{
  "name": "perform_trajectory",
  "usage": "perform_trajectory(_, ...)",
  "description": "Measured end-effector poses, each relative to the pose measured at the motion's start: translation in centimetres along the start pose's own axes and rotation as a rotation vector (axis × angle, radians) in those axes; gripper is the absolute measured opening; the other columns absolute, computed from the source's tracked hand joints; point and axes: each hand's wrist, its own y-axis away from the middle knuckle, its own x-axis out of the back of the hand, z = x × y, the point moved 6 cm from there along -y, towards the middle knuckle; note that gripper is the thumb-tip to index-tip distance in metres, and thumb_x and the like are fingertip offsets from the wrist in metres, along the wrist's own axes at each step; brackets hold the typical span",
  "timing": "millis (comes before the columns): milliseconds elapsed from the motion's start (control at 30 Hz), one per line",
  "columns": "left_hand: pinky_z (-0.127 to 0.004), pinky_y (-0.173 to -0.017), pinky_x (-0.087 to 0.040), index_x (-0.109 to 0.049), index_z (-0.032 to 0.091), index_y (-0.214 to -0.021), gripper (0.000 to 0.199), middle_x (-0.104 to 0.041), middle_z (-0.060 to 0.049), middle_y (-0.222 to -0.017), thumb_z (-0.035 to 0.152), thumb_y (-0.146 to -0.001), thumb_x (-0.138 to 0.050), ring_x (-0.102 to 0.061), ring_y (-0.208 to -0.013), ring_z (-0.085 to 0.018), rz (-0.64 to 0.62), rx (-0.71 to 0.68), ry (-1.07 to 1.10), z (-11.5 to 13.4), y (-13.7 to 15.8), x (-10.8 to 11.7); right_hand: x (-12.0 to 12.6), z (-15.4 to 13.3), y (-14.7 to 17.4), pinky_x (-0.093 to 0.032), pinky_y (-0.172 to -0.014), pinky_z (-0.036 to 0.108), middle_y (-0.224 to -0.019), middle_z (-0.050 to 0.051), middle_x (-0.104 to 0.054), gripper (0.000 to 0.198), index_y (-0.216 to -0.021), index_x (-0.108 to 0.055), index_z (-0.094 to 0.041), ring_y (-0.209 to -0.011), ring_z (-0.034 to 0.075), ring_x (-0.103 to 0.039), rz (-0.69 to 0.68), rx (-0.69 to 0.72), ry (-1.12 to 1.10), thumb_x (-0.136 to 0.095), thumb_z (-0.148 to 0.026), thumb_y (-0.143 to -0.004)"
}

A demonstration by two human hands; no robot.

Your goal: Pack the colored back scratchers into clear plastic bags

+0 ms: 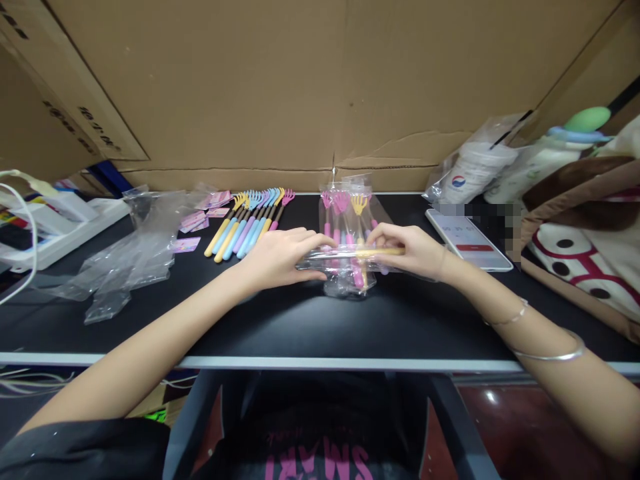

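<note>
**Wrapped stick held crosswise between both hands, over bagged scratchers**

Clock directions taken from the wrapped stick point(381, 252), 12 at the far edge of the desk point(310, 333). Stick is held level in clear film, yellow handle toward 3 o'clock. Its 9 o'clock end is gripped by the left hand point(280, 257): hand half curled, fingers above, thumb below. Its 3 o'clock end is pinched by the right hand point(415, 250), thumb and fingers nearly closed on the handle. So the stick is placed directly between the hands, touched by both.

Bagged scratchers point(341, 202) are crossed by it, heads pointed to 12, handle ends seen at 6. Contact between stick and bags cannot be told.

Loose scratchers point(244, 230) are laid in a row between 9 and 10, just past the left hand. Small cards point(186, 245) are scattered beyond them; crumpled clear bags point(145, 230) are piled farther out at 9. Phone point(470, 240) is set at 3, near the right wrist; bagged cup point(475, 170) is stood at 2.
</note>
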Motion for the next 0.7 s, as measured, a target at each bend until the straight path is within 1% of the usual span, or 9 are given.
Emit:
perform_trajectory(67, -0.024, -0.07, -0.041, -0.054, 0.026, -0.124, 0.049, -0.069, -0.003, -0.107, 0.059, -0.088, -0.055, -0.065, -0.094, -0.019, -0.026, 0.033, 0.032, -0.4, 0.0, 0.3, 0.3, 0.0, 0.1, -0.043, -0.063, 0.029, -0.072, 0.003, -0.065, 0.041, -0.091, -0.059, -0.018, -0.066, 0.017, -0.059, 0.028, -0.011, -0.002, -0.063, -0.057, -0.079)
perform_trajectory(133, -0.025, -0.071, -0.041, -0.053, 0.027, -0.127, 0.047, -0.07, -0.001, -0.105, 0.058, -0.091, -0.049, -0.065, -0.091, -0.018, -0.042, 0.078, 0.062, -0.9, 0.0, 0.7, 0.7, 0.0, 0.2, -0.044, -0.063, 0.029, -0.071, 0.003, -0.065, 0.041, -0.09, -0.06, -0.018, -0.066, 0.018, -0.06, 0.048, -0.013, 0.0, -0.064, -0.057, -0.078)
perform_trajectory(233, -0.024, -0.068, -0.039, -0.054, 0.027, -0.125, 0.037, -0.071, 0.001, -0.093, 0.049, -0.097, -0.043, -0.065, -0.083, -0.016, -0.049, 0.149, 0.088, -1.9, 0.0, 1.2, 1.3, 0.0, 0.3, -0.044, -0.061, 0.029, -0.072, 0.003, -0.065, 0.041, -0.088, -0.06, -0.018, -0.065, 0.017, -0.06, 0.079, -0.024, 0.008, -0.066, -0.057, -0.076)
perform_trajectory(367, -0.022, -0.059, -0.033, -0.061, 0.027, -0.114, 0.03, -0.07, 0.004, -0.076, 0.045, -0.097, -0.043, -0.062, -0.067, -0.014, -0.03, 0.208, 0.083, -2.7, 0.0, 1.4, 2.0, 0.0, 0.4, -0.044, -0.061, 0.028, -0.072, 0.002, -0.063, 0.038, -0.088, -0.062, -0.019, -0.065, 0.017, -0.059, 0.109, -0.023, 0.02, -0.068, -0.054, -0.074)
perform_trajectory(433, -0.022, -0.057, -0.031, -0.062, 0.027, -0.113, 0.03, -0.069, 0.004, -0.073, 0.045, -0.096, -0.045, -0.06, -0.063, -0.013, -0.034, 0.211, 0.075, -2.7, 0.0, 1.2, 2.0, 0.0, 0.4, -0.045, -0.063, 0.028, -0.074, 0.003, -0.064, 0.036, -0.088, -0.062, -0.019, -0.067, 0.017, -0.059, 0.105, -0.021, 0.023, -0.069, -0.051, -0.073)
perform_trajectory(533, -0.021, -0.057, -0.032, -0.063, 0.026, -0.112, 0.031, -0.068, 0.003, -0.074, 0.047, -0.095, -0.047, -0.061, -0.064, -0.013, -0.046, 0.195, 0.062, -2.4, 0.0, 0.7, 1.7, 0.0, 0.4, -0.045, -0.065, 0.029, -0.076, 0.004, -0.065, 0.034, -0.087, -0.062, -0.018, -0.07, 0.018, -0.06, 0.089, -0.02, 0.012, -0.07, -0.048, -0.073)
perform_trajectory(700, -0.021, -0.058, -0.033, -0.065, 0.025, -0.109, 0.029, -0.067, 0.002, -0.072, 0.046, -0.094, -0.05, -0.061, -0.063, -0.013, -0.06, 0.189, 0.089, -2.3, -0.1, 0.2, 0.7, -0.1, 0.4, -0.044, -0.064, 0.03, -0.072, 0.003, -0.066, 0.033, -0.09, -0.061, -0.018, -0.067, 0.018, -0.059, 0.027, -0.047, -0.029, -0.067, -0.047, -0.077)
